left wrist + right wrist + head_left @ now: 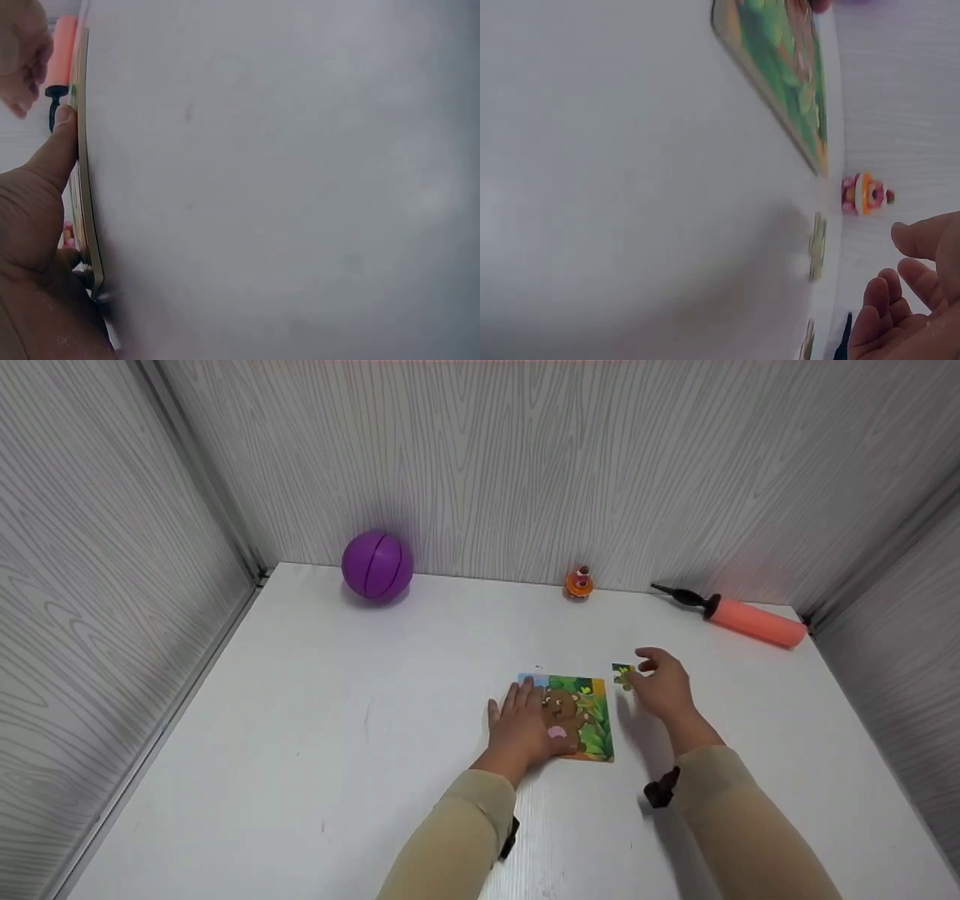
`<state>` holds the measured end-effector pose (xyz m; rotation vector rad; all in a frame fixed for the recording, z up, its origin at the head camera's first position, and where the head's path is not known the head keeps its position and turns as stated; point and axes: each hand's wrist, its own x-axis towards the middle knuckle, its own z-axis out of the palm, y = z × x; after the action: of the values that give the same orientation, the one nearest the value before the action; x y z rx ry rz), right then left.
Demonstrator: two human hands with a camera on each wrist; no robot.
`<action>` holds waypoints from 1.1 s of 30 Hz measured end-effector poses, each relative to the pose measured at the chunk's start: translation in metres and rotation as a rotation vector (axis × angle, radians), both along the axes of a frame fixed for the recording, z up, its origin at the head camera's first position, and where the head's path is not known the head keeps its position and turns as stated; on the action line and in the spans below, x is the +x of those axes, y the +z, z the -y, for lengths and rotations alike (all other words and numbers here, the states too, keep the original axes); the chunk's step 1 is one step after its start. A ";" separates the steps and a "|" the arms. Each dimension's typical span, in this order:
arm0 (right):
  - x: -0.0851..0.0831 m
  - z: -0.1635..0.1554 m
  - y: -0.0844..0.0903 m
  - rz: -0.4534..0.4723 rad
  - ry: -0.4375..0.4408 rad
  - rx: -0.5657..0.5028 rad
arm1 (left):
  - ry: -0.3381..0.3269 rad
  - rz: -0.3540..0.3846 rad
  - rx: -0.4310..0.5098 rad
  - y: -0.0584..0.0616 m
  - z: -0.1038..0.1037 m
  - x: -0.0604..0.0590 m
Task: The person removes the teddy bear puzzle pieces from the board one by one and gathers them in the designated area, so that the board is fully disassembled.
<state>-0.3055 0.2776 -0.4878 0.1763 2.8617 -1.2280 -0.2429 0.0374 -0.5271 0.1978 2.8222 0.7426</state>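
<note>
Two beige sleeves (450,840) are stretching up from the bottom of the frame over the smooth white worktop (262,750). Just below centre, the left hand (520,731) is lying flat, its grip spread, fingers resting on the left part of a square, bear-printed puzzle board (602,735). To the right, the right hand (664,686) is hovering, its grip parted, thumb standing off from curved fingers and holding nothing; a flat puzzle piece (619,671) is lying beside it, near the board's upper right corner. Farther off, a coral cylindrical pump (754,621) with a tapering black end is lying at right, a small orange-and-pink toy (579,583) is standing right of upper centre, a round purple ball (377,566) is sitting upper left, and grey wood-grained panels (480,465) are rising behind.
</note>
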 end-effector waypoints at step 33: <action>0.020 0.107 -0.034 0.045 0.197 0.029 | -0.037 -0.046 -0.042 0.008 0.005 0.003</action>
<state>-0.2854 0.1711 -0.5216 -0.0757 2.7798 -1.1311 -0.2400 0.0319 -0.5195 0.2626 2.8661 0.6785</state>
